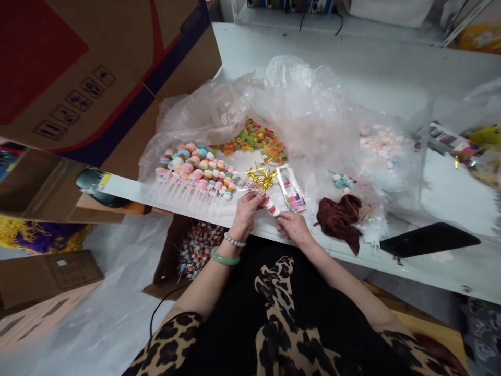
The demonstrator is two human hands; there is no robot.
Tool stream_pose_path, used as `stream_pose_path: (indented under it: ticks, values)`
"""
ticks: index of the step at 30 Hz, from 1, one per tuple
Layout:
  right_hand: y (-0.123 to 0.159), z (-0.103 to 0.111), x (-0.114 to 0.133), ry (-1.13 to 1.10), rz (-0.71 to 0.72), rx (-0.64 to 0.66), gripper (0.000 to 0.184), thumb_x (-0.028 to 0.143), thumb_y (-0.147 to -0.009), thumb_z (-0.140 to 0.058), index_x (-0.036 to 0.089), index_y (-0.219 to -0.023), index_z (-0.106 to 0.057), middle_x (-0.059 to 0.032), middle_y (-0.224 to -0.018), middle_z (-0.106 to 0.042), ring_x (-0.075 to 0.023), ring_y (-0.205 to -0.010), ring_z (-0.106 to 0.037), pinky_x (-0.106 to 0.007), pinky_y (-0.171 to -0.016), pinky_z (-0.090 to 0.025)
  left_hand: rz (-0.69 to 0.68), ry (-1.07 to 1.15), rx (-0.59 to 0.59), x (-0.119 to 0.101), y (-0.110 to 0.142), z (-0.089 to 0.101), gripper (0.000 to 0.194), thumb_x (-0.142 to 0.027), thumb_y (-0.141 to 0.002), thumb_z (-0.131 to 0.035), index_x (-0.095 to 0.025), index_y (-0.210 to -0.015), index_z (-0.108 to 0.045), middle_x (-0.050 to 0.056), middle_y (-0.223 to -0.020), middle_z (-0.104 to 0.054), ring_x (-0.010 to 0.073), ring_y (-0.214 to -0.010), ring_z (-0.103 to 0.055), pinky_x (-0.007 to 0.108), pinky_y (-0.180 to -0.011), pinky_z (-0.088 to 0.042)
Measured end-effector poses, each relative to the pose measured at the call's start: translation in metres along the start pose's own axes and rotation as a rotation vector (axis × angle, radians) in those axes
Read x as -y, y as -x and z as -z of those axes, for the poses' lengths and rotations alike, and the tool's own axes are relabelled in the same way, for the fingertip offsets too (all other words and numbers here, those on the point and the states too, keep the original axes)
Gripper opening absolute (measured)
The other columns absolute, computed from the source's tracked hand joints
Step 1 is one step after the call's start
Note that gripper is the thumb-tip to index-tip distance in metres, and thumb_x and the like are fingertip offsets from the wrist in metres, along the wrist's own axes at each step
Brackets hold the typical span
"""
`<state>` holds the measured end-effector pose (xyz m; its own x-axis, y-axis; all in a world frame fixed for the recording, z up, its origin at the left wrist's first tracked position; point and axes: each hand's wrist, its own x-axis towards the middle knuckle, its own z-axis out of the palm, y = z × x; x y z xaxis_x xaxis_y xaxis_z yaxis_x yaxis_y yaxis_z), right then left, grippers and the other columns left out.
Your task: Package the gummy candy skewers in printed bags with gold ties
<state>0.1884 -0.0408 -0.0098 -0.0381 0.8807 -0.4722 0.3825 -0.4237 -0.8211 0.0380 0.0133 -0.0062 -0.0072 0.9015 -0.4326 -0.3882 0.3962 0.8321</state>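
My left hand (246,214) grips a stick of pink and white candies (270,204) near the table's front edge, and my right hand (291,228) pinches its far end. Gold twist ties (263,177) lie just beyond the hands, beside a printed packaging strip (290,188). To the left, many candy skewers (193,169) lie side by side on a clear plastic sheet (289,104). Green and orange ring candies (250,141) are heaped behind them. A brown cloth (340,219) lies to the right of my right hand.
A large cardboard box (97,78) overhangs the left side. Below the white table edge (344,250), an open box of wrapped lollipops (198,248) sits by my left arm. A black phone (428,239) lies on the table at right, and pale candies (379,146) lie under the plastic.
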Motion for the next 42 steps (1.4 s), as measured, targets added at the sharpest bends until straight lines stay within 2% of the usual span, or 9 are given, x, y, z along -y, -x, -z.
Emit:
stream_pose_path:
  ticks: [3,6,11,17,23,32,35,38,42]
  values:
    - [0.003,-0.001,-0.001,0.49,0.27,-0.111,0.023,0.016,-0.089,-0.044,0.018,-0.08,-0.065,-0.0049,-0.074,-0.069,-0.0159,-0.068,-0.062,-0.024,-0.06,-0.04,-0.033,-0.054,-0.034,0.003,0.0,-0.002,0.038,-0.045,-0.058,-0.084,-0.013,-0.07,-0.067,0.002,-0.067,-0.065,0.0099,-0.059,-0.056,0.024,-0.062,-0.046]
    - [0.008,-0.007,0.001,0.848,0.351,-0.18,0.031,0.005,-0.09,-0.036,0.014,-0.099,-0.064,-0.0103,-0.088,-0.07,-0.0187,-0.078,-0.064,-0.026,-0.065,-0.039,-0.035,-0.04,-0.065,0.005,-0.001,-0.005,0.039,-0.045,-0.058,-0.085,-0.013,-0.07,-0.067,0.001,-0.066,-0.064,0.0097,-0.058,-0.055,0.025,-0.061,-0.046]
    - [0.01,-0.012,0.003,0.964,0.352,-0.143,0.032,0.004,-0.09,-0.035,0.013,-0.105,-0.063,-0.0113,-0.088,-0.07,-0.0191,-0.077,-0.064,-0.027,-0.063,-0.038,0.041,0.098,-0.075,0.0,-0.004,0.0,0.041,-0.042,-0.056,-0.087,-0.013,-0.075,-0.065,0.0,-0.066,-0.063,0.0116,-0.058,-0.058,0.026,-0.058,-0.048]
    - [0.002,-0.003,0.01,0.453,0.311,-0.04,0.021,0.018,-0.09,-0.047,0.018,-0.076,-0.063,-0.0039,-0.072,-0.068,-0.0149,-0.064,-0.061,-0.024,-0.06,-0.04,0.031,0.278,-0.029,-0.006,-0.008,0.006,0.038,-0.037,-0.059,-0.087,-0.016,-0.082,-0.064,-0.002,-0.07,-0.065,0.016,-0.068,-0.066,0.031,-0.07,-0.053]
    - [-0.001,0.004,0.014,-0.345,-0.067,0.235,0.017,0.028,-0.079,-0.055,0.016,-0.086,-0.065,0.0022,-0.058,-0.063,-0.0064,-0.03,-0.038,-0.02,-0.033,-0.023,0.033,0.147,0.093,-0.006,-0.004,0.004,0.044,-0.045,-0.056,-0.087,-0.014,-0.079,-0.066,0.003,-0.074,-0.068,0.0179,-0.069,-0.067,0.029,-0.066,-0.051]
    - [-0.008,0.009,0.004,-0.722,-0.274,0.524,0.019,0.026,-0.074,-0.064,0.012,-0.086,-0.064,0.0027,-0.058,-0.06,-0.0002,-0.031,-0.02,-0.016,-0.03,-0.01,0.001,-0.117,0.111,-0.001,0.003,-0.001,0.035,-0.041,-0.063,-0.083,-0.012,-0.075,-0.068,0.002,-0.063,-0.065,0.0136,-0.062,-0.061,0.027,-0.067,-0.046]
    - [-0.006,0.001,0.007,-0.529,-0.12,0.285,0.016,0.03,-0.08,-0.057,0.015,-0.084,-0.063,0.0021,-0.06,-0.06,-0.0037,-0.033,-0.029,-0.019,-0.033,-0.018,0.01,-0.09,0.128,0.0,0.005,-0.007,0.035,-0.042,-0.062,-0.083,-0.013,-0.073,-0.068,0.001,-0.063,-0.064,0.012,-0.06,-0.058,0.027,-0.065,-0.045]
    - [-0.003,-0.002,0.009,-0.009,0.181,-0.003,0.019,0.026,-0.087,-0.049,0.017,-0.078,-0.063,-0.0015,-0.065,-0.063,-0.0107,-0.049,-0.051,-0.022,-0.047,-0.036,0.047,-0.043,0.107,0.002,0.006,-0.01,0.037,-0.043,-0.058,-0.084,-0.013,-0.071,-0.067,0.001,-0.064,-0.064,0.0103,-0.06,-0.056,0.026,-0.066,-0.045]
    - [-0.002,-0.003,0.014,0.609,0.343,-0.148,0.027,0.016,-0.093,-0.039,0.015,-0.09,-0.066,-0.0101,-0.082,-0.07,-0.0193,-0.073,-0.062,-0.028,-0.065,-0.041,0.037,-0.019,0.058,0.007,0.007,-0.016,0.036,-0.039,-0.057,-0.085,-0.013,-0.074,-0.068,0.0,-0.067,-0.065,0.01,-0.062,-0.056,0.025,-0.067,-0.045]
